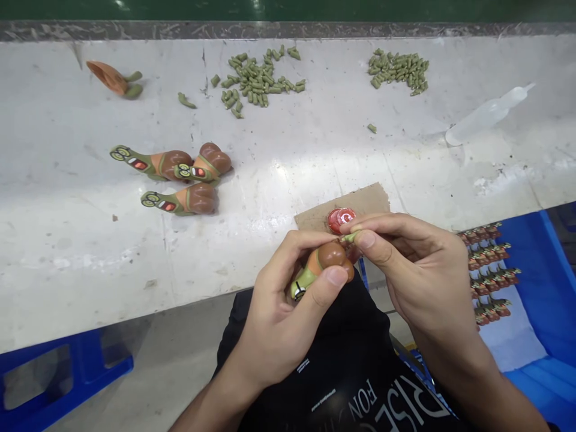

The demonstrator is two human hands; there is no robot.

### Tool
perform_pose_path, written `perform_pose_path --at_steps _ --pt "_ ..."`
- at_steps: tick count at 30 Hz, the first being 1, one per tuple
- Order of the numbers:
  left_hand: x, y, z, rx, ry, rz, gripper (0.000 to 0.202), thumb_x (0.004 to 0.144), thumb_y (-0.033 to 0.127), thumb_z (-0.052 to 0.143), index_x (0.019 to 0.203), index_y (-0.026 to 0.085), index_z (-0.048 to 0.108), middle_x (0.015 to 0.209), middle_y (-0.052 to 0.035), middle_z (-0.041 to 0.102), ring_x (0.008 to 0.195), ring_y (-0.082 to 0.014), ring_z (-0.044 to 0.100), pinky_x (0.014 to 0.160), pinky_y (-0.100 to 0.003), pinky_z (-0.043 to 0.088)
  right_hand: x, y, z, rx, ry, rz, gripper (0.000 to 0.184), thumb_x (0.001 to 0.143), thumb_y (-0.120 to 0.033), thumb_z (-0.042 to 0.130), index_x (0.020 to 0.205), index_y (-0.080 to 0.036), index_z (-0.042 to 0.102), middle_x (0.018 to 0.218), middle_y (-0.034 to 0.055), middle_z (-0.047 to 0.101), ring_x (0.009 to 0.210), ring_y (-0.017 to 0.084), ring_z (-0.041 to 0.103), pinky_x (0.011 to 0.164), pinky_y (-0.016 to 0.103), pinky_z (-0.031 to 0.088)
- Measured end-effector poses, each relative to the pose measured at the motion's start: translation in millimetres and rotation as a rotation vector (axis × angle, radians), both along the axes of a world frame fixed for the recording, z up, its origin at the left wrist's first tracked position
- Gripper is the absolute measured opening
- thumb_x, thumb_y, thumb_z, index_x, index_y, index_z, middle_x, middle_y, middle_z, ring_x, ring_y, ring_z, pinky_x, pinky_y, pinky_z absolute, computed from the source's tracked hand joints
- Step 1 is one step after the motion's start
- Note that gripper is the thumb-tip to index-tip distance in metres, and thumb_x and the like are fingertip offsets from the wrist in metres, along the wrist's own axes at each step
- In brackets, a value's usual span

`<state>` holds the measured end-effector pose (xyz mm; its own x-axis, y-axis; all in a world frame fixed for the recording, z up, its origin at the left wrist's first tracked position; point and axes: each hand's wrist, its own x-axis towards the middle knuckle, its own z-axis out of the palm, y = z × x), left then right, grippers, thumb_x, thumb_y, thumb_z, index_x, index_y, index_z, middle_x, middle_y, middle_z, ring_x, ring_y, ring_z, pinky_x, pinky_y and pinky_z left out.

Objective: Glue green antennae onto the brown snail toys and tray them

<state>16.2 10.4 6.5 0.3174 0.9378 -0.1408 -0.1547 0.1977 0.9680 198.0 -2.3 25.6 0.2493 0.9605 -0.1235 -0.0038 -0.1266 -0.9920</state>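
1. On my head camera, the work in hand is at the toy's shell. My left grip (283, 306) is clenched around a brown-and-green toy snail (321, 267), and my right grip (414, 270) is grasping a small green peg (348, 238) between thumb and forefinger, holding it at the shell.
2. I judge this step to be fitting the peg to the snail. The contact calls for a firm hold on the body and a controlled pinch on the peg.
3. The snail is held just in front of a cardboard scrap (355, 207), which lies at the near edge of the white surface (90, 252).
4. A round red cap (341, 220) rests on the cardboard, just behind my fingers. Well left of the cardboard lie three similar snails (168, 171). Farther off, beyond it, are two heaps of green pellets (256, 84) and a clear plastic squeeze bottle (490, 114).
5. To the right of the cardboard, a blue crate (540, 288) holds rows of small brown-and-green toys (488, 270); the frame cuts the crate off.
6. My fingers hide where the peg meets the shell, so I cannot tell whether it is seated. They also partly cover the toy's body.
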Motion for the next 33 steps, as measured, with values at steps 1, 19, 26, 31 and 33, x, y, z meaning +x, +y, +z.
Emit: perform_pose_path --at_steps 1,19,26,31,33 --pt "0.3 0.0 -0.3 0.005 0.007 0.002 0.008 0.115 0.032 0.082 0.122 0.035 0.081 0.11 0.0058 0.086 0.1 -0.0133 0.081 0.095 -0.024 0.067 -0.3 -0.2 -0.3 0.003 -0.011 0.002 0.012 0.101 -0.018 0.096 0.102 -0.031 0.095 0.104 0.0016 0.094 0.099 0.026 0.093 0.091 0.039 0.082" --pt "-11.3 3.1 -10.2 0.356 0.147 -0.1 0.028 0.113 0.024 0.081 0.137 0.038 0.076 0.115 0.0038 0.082 0.098 -0.0144 0.078 0.09 -0.023 0.063 1.0 -4.4 9.8 0.141 -0.129 0.135 0.016 0.103 -0.015 0.091 0.106 -0.031 0.092 0.107 -0.0018 0.09 0.104 0.017 0.087 0.096 0.028 0.072" --pt "-15.4 16.2 -17.5 0.062 0.046 0.225 0.024 0.114 0.05 0.079 0.121 0.028 0.082 0.1 -0.0046 0.083 0.07 -0.0185 0.072 0.06 -0.028 0.059 58.1 60.8 12.1 0.189 -0.491 -0.019 0.017 0.109 -0.032 0.084 0.122 -0.025 0.092 0.11 0.006 0.09 0.087 0.022 0.085 0.075 0.036 0.072" --pt "-19.3 23.4 -32.4 -0.058 0.009 0.334 0.036 0.105 0.058 0.09 0.115 0.025 0.08 0.101 -0.0048 0.082 0.073 -0.0165 0.071 0.062 -0.025 0.061 117.5 151.8 -19.5 0.09 -0.86 -0.191 0.026 0.1 -0.012 0.071 0.118 -0.016 0.089 0.129 0.0155 0.088 0.089 0.026 0.081 0.096 0.049 0.069" --pt "-21.1 21.9 -37.4 -0.072 0.029 0.361 0.039 0.103 0.06 0.091 0.117 0.025 0.08 0.102 -0.0046 0.082 0.076 -0.0171 0.072 0.064 -0.025 0.062 120.1 173.4 -25.7 0.09 -0.901 -0.145 0.025 0.099 -0.01 0.07 0.114 -0.015 0.089 0.126 0.017 0.088 0.089 0.026 0.08 0.103 0.051 0.067"
